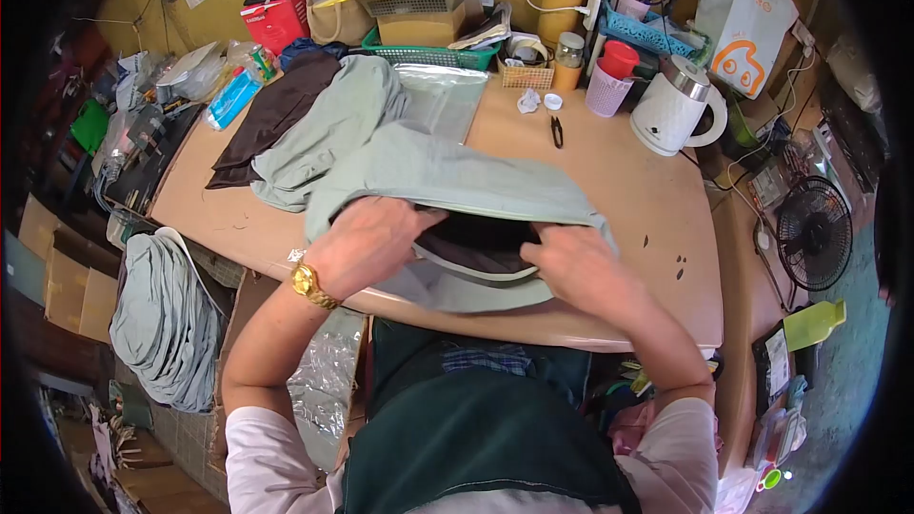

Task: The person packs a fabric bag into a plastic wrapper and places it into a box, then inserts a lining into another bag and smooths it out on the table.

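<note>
A pale grey-green garment [457, 171] with a dark brown inside lies across the table in front of me, its wide opening facing my body. My left hand [373, 240], with a gold watch on the wrist, is closed on the left side of that opening. On the opposite side my right hand [583, 266] pinches the edge, its fingers curled partly inside. Between the two hands the upper edge is stretched and the dark inside shows. The garment's lower edge hangs at the table's front edge. Some of my fingertips are hidden in the cloth.
Left of the garment lies brown cloth [276, 114]. Black thread snips [557, 131] and a white kettle [674, 112] stand or lie to the right. Behind are a green basket [438, 58] and a cardboard box [414, 19]. Folded grey cloth [162, 324] is piled lower left; a fan [814, 233] is right.
</note>
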### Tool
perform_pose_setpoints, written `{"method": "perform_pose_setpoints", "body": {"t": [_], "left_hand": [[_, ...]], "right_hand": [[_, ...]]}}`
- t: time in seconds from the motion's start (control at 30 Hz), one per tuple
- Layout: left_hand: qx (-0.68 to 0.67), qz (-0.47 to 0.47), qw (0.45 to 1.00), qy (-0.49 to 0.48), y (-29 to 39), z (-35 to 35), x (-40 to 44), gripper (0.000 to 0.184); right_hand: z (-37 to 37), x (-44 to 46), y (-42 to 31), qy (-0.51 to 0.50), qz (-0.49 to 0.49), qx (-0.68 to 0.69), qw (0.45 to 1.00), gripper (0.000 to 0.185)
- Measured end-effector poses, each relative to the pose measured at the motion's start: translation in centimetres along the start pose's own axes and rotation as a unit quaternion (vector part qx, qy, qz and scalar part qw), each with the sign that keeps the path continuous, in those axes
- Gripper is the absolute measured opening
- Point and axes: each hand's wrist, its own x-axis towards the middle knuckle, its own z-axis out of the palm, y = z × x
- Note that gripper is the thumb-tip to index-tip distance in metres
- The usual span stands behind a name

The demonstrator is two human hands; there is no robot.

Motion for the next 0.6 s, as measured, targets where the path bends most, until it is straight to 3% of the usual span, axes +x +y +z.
{"method": "perform_pose_setpoints", "body": {"t": [0.03, 0.1, 0.2, 0.23, 0.3, 0.33, 0.4, 0.47, 0.53, 0.6], "left_hand": [[-0.05, 0.041, 0.998, -0.016, 0.0, -0.9, 0.1, 0.058], [-0.08, 0.075, 0.994, 0.017, -1.1, -0.7, -0.2, 0.055], [-0.083, 0.111, 0.99, -0.007, -2.4, -1.2, 0.3, 0.018], [-0.084, 0.112, 0.99, -0.01, -2.4, -0.6, 0.4, 0.018], [-0.115, 0.177, 0.977, 0.001, -2.3, -0.2, 0.9, 0.011], [-0.118, 0.196, 0.972, 0.056, -2.3, 0.0, 0.9, 0.011], [-0.092, 0.17, 0.979, 0.069, -2.0, -0.8, 0.5, 0.016], [-0.064, 0.143, 0.984, 0.08, -1.5, -2.3, 0.0, 0.021], [-0.145, 0.085, 0.986, -0.001, -0.8, -3.7, -0.6, 0.038], [-0.204, 0.113, 0.972, -0.036, -0.7, -4.9, -1.1, 0.046]], "right_hand": [[-1.4, -0.2, 0.4, 0.002, -0.002, -0.001, 1.0, 0.016], [-5.0, -0.8, 0.6, 0.012, -0.095, 0.29, 0.952, 0.012], [-6.3, -1.9, 2.0, -0.031, -0.013, 0.202, 0.979, 0.014], [-5.4, -1.8, 1.9, -0.031, -0.013, 0.204, 0.978, 0.014], [-3.3, -1.2, 1.9, 0.074, 0.028, 0.101, 0.992, 0.015], [-3.4, -1.2, 2.3, 0.075, 0.028, 0.1, 0.992, 0.015], [-4.0, -1.0, 3.3, 0.077, 0.023, 0.029, 0.996, 0.021], [-5.7, -1.2, 3.3, 0.06, 0.03, 0.067, 0.996, 0.021], [-8.2, -1.4, 3.1, 0.04, 0.037, 0.105, 0.993, 0.021], [-10.3, -1.7, 3.6, -0.089, 0.08, 0.235, 0.965, 0.019]]}}
